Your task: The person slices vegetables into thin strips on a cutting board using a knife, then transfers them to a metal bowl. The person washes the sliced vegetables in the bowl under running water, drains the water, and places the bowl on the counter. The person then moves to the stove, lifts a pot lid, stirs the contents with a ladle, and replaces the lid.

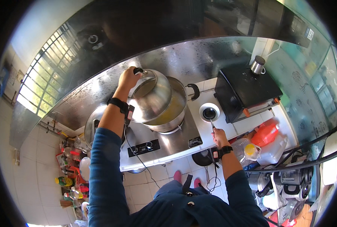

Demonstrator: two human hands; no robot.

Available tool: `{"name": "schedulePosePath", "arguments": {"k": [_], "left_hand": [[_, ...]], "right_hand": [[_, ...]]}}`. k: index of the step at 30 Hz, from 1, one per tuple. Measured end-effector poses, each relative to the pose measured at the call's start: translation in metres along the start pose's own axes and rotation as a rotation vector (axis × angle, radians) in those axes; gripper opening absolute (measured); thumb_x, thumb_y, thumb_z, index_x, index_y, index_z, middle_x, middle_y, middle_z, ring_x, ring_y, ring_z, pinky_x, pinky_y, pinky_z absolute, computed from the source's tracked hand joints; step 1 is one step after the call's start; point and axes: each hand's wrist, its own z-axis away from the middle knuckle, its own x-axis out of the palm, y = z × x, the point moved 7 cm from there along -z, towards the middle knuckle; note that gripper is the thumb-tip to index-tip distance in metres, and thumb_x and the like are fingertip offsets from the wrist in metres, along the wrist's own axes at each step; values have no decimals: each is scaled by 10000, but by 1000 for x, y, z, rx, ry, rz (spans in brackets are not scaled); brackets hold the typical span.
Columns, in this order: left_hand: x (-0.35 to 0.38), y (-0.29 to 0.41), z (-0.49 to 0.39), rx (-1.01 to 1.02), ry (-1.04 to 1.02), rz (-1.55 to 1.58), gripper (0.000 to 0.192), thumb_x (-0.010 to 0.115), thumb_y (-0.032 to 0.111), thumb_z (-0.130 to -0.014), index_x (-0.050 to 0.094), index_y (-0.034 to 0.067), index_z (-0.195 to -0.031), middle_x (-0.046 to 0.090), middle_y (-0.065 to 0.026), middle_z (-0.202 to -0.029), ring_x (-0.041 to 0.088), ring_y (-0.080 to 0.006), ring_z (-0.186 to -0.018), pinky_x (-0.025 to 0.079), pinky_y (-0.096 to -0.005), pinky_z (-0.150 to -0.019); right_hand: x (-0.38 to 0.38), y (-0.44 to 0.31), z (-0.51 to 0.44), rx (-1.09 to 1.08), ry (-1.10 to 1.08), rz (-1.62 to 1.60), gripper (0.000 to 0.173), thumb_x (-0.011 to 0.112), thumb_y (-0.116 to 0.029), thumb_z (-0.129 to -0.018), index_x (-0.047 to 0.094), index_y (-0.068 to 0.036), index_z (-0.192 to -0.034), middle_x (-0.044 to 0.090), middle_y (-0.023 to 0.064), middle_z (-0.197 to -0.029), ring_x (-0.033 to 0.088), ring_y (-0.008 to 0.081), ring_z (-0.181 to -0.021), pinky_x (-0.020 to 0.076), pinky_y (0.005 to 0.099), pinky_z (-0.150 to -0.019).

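Observation:
My left hand point(128, 80) grips the black handle of a domed metal lid point(160, 98). The lid is tilted over the left part of a large steel pot point(168, 124), which stands on the gas stove point(168, 146). Yellowish contents show in the pot's uncovered part, though the lid hides much of the inside. To the right of the stove, my right hand point(221, 137) holds a ladle point(209, 114) by its handle. The ladle's dark head is inside a white bowl point(217, 114) on the countertop.
A black countertop oven point(250, 88) carries a metal cup point(258, 65). The range hood point(162, 22) overhangs the stove. Another lidded pan point(92, 122) sits left. Plastic jugs point(273, 147) stand at right, bottles point(65, 181) at left. A frying pan point(199, 159) is below the counter edge.

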Motion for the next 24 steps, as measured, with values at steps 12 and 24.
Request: {"name": "schedulePosePath", "arguments": {"k": [12, 24], "left_hand": [[-68, -70, 5, -209, 302, 638, 299, 677, 367, -869, 616, 76, -904, 436, 46, -619, 370, -70, -503, 303, -250, -466], [-87, -132, 198, -454, 518, 1986, 214, 534, 310, -966, 550, 105, -911, 402, 58, -650, 349, -67, -534, 328, -209, -511]], "right_hand": [[-82, -97, 162, -322, -67, 190, 358, 560, -248, -921, 526, -42, -1212, 616, 43, -785, 421, 60, -457, 323, 206, -393], [47, -239, 207, -664, -415, 600, 366, 516, -173, -892, 530, -99, -1250, 591, 22, -744, 492, 70, -535, 361, 232, -427]]}}
